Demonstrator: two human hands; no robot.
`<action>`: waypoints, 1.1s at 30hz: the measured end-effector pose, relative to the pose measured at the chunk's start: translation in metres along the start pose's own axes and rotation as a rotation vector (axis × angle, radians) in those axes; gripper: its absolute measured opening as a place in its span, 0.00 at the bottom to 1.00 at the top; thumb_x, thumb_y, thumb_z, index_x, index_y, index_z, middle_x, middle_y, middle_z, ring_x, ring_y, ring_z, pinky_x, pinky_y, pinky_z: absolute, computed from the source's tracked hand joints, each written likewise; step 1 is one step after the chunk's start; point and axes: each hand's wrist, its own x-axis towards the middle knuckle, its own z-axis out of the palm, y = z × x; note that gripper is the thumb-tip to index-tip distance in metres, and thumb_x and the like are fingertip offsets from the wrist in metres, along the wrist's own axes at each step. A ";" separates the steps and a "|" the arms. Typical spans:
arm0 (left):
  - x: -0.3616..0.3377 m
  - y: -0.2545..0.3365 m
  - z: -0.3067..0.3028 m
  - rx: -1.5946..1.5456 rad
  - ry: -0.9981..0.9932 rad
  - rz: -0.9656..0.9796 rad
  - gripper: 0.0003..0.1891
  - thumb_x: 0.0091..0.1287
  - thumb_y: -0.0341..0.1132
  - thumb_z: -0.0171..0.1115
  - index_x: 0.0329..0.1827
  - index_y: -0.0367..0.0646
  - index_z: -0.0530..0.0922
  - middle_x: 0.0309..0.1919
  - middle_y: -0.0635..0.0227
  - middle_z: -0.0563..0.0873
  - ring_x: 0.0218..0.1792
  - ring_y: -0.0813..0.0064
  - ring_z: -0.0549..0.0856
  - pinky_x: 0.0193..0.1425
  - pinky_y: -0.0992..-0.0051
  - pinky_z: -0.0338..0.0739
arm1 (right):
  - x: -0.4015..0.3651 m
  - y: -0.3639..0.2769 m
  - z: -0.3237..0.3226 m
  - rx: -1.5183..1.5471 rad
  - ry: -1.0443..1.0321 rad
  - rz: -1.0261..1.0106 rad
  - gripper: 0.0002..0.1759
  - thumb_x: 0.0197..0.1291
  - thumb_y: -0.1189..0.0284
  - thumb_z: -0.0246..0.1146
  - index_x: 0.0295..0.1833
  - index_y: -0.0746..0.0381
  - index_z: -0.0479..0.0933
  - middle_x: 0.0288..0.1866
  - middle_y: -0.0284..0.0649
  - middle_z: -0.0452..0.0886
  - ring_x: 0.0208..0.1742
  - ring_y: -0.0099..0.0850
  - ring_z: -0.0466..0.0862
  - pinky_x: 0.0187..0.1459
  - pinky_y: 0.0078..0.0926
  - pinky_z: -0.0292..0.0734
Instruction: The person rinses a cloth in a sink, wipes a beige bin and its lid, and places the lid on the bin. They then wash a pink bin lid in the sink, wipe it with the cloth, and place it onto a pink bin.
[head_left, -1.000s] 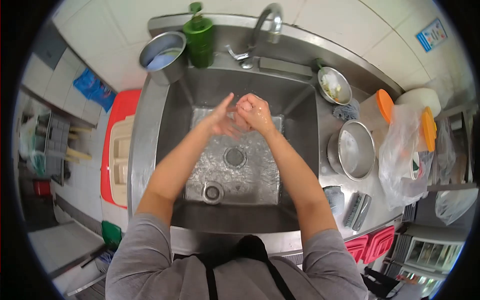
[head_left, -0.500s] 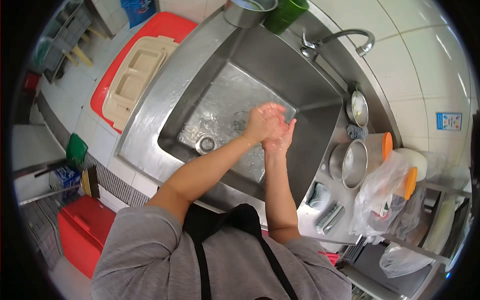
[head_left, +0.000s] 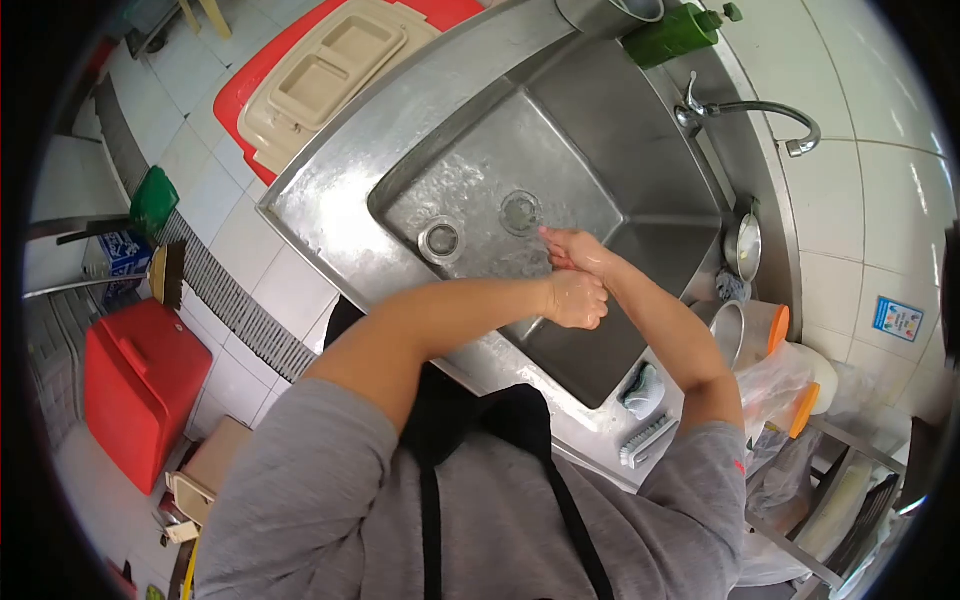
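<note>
Both wet hands touch each other above the steel sink basin [head_left: 500, 150]. My left hand [head_left: 577, 299] is closed in a fist against the underside of my right hand; what lies inside its fingers is hidden. My right hand [head_left: 580, 250] has its visible fingers stretched leftward, with no object showing between them, and its thumb is out of sight. Beyond the fingertips is a round, rippled spot [head_left: 520, 213] on the wet basin floor. The drain [head_left: 441, 240] lies to its left. The curved faucet [head_left: 765, 108] is at the upper right.
A green bottle [head_left: 672, 37] and a metal pot [head_left: 612, 12] stand at the sink's far edge. On the right ledge are a brush [head_left: 648, 441], a cloth [head_left: 642, 392] and metal bowls [head_left: 743, 247]. A red bin [head_left: 145, 390] stands at left; a beige lid [head_left: 335, 75] is beyond the sink.
The view has shifted and turned. My left hand has gone from open rubbing to a fist, and my right hand now points left above it. The round spot on the basin floor is now uncovered.
</note>
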 end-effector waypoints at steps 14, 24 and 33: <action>-0.016 0.003 0.036 -0.011 -0.647 -0.403 0.10 0.57 0.32 0.53 0.31 0.45 0.84 0.33 0.65 0.85 0.41 0.65 0.83 0.46 0.58 0.76 | 0.082 0.040 -0.005 -1.212 0.323 -0.212 0.28 0.63 0.55 0.48 0.40 0.73 0.76 0.40 0.61 0.77 0.49 0.55 0.74 0.52 0.43 0.68; 0.019 -0.053 -0.079 -0.240 -0.316 -0.369 0.07 0.48 0.35 0.54 0.16 0.45 0.78 0.19 0.65 0.81 0.27 0.63 0.81 0.36 0.60 0.73 | 0.005 -0.045 -0.034 -0.091 0.079 -0.381 0.16 0.63 0.62 0.53 0.33 0.64 0.75 0.34 0.37 0.79 0.34 0.24 0.77 0.41 0.21 0.73; -0.019 -0.104 -0.247 -0.049 0.655 -1.112 0.21 0.52 0.47 0.62 0.44 0.43 0.75 0.40 0.57 0.80 0.40 0.58 0.79 0.43 0.65 0.74 | -0.040 -0.145 0.063 -0.499 0.388 -1.069 0.14 0.59 0.68 0.58 0.46 0.67 0.77 0.33 0.36 0.80 0.33 0.22 0.78 0.36 0.19 0.73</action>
